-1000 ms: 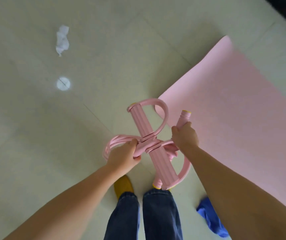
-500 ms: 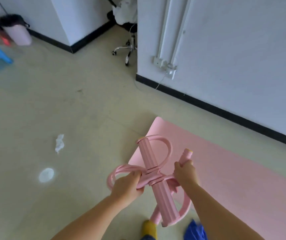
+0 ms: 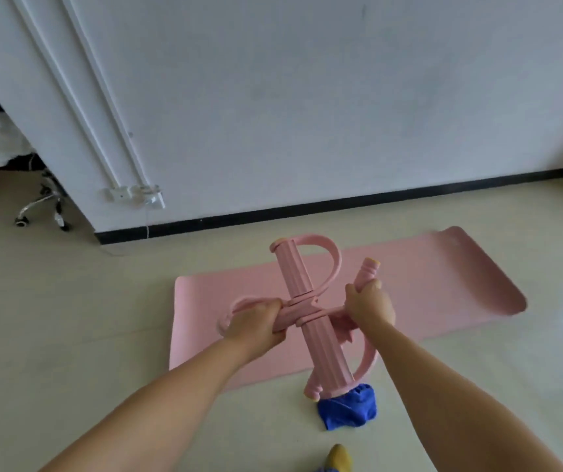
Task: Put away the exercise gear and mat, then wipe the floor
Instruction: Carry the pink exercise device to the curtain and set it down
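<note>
Raised since the earlier frame, the view is now being filled by the white wall (image 3: 307, 97). Above the pink mat (image 3: 426, 301), the pink pedal puller (image 3: 310, 332) is being gripped by the left hand (image 3: 256, 323) and right hand (image 3: 370, 306).

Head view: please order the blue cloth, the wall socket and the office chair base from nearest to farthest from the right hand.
From the right hand:
1. Blue cloth, on the floor just below the hand.
2. Wall socket, low on the wall, up to the left.
3. Office chair base, far left, past the wall corner.

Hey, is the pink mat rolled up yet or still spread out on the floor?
Spread out. The mat lies flat and unrolled on the floor along the wall, only its far right corner curling up slightly.
</note>
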A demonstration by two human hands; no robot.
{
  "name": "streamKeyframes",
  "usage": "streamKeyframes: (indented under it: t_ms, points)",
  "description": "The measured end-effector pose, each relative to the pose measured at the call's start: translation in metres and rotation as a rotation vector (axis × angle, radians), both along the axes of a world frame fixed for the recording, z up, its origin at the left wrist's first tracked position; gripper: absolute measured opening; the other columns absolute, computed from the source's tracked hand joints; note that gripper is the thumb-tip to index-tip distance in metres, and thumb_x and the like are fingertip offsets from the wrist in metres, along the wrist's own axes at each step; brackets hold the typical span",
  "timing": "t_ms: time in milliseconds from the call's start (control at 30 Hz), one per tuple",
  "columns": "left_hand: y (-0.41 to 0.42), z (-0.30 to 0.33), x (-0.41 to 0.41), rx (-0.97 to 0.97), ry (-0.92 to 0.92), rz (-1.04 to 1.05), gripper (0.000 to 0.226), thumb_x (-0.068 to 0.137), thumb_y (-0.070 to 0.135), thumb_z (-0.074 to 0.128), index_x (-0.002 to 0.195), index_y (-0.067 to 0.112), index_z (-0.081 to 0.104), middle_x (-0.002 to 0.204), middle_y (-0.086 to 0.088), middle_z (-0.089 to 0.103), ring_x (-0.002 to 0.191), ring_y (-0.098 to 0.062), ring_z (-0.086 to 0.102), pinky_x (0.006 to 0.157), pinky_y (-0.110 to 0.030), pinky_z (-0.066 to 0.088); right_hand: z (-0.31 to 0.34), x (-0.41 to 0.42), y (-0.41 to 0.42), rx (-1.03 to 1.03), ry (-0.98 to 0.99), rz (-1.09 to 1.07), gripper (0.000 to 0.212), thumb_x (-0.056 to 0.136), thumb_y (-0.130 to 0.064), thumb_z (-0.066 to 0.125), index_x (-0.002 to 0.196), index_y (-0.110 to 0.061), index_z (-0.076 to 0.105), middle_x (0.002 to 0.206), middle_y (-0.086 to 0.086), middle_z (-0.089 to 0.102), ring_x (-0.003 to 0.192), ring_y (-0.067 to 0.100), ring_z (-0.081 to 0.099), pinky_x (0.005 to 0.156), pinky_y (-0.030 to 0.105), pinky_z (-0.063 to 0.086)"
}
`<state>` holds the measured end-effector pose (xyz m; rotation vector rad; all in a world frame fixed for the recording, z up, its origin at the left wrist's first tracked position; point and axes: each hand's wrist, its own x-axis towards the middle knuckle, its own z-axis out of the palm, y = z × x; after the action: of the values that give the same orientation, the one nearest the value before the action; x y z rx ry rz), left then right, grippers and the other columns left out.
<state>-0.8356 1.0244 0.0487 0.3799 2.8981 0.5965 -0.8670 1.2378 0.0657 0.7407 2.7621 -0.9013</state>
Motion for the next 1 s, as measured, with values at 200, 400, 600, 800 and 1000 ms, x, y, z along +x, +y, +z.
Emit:
streamKeyframes:
  t_ms: [200, 400, 600, 800, 1000]
  points:
    - [0.162, 0.043, -0.012, -0.034, 0.069, -0.305, 0.022, 0.083, 0.031, 0.054, 0.103, 0.023, 0.058, 0.096, 0.002, 0.065, 0.091, -0.019, 0.06, 0.064, -0.025, 0.037, 0.026, 0.038, 0.164, -0.028, 0.071, -0.299, 0.042, 0.088, -0.035, 0.046, 0.115, -0.003, 0.043, 0.09, 0.013, 0.061, 0.09, 0.034, 0.062, 0.078, 0.038, 0.046]
    - [0.361, 0.047, -0.023, -0.015, 0.105, -0.495, 0.025, 0.083, 0.036, 0.055, 0.107, 0.029, 0.055, 0.095, 0.005, 0.066, 0.087, -0.018, 0.062, 0.077, -0.029, 0.051, 0.039, 0.069, 0.359, -0.049, 0.151, -0.486, 0.046, 0.083, -0.038, 0.047, 0.111, -0.002, 0.049, 0.087, 0.011, 0.063, 0.082, 0.031, 0.062, 0.075, 0.038, 0.05]
    - [0.551, 0.052, -0.012, 0.051, 0.065, -0.664, 0.026, 0.081, 0.035, 0.052, 0.105, 0.027, 0.056, 0.094, 0.002, 0.068, 0.083, -0.019, 0.062, 0.073, -0.029, 0.048, 0.062, 0.11, 0.539, 0.103, 0.099, -0.588, 0.045, 0.09, -0.037, 0.043, 0.12, -0.004, 0.047, 0.095, 0.011, 0.061, 0.085, 0.03, 0.06, 0.076, 0.038, 0.049]
    - [0.666, 0.052, -0.054, 0.014, 0.098, -0.777, 0.031, 0.082, 0.045, 0.056, 0.11, 0.032, 0.051, 0.098, 0.007, 0.067, 0.089, -0.018, 0.063, 0.079, -0.03, 0.048, 0.058, 0.091, 0.648, 0.101, 0.087, -0.656, 0.047, 0.089, -0.037, 0.042, 0.121, -0.004, 0.045, 0.098, 0.011, 0.062, 0.089, 0.03, 0.061, 0.079, 0.039, 0.049]
    - [0.766, 0.035, -0.146, -0.075, 0.09, -0.823, 0.035, 0.083, 0.05, 0.053, 0.112, 0.031, 0.047, 0.097, 0.006, 0.067, 0.085, -0.021, 0.065, 0.078, -0.035, 0.052, 0.044, 0.012, 0.738, 0.059, 0.09, -0.666, 0.046, 0.091, -0.036, 0.042, 0.122, -0.003, 0.045, 0.1, 0.012, 0.062, 0.089, 0.03, 0.062, 0.079, 0.039, 0.05]
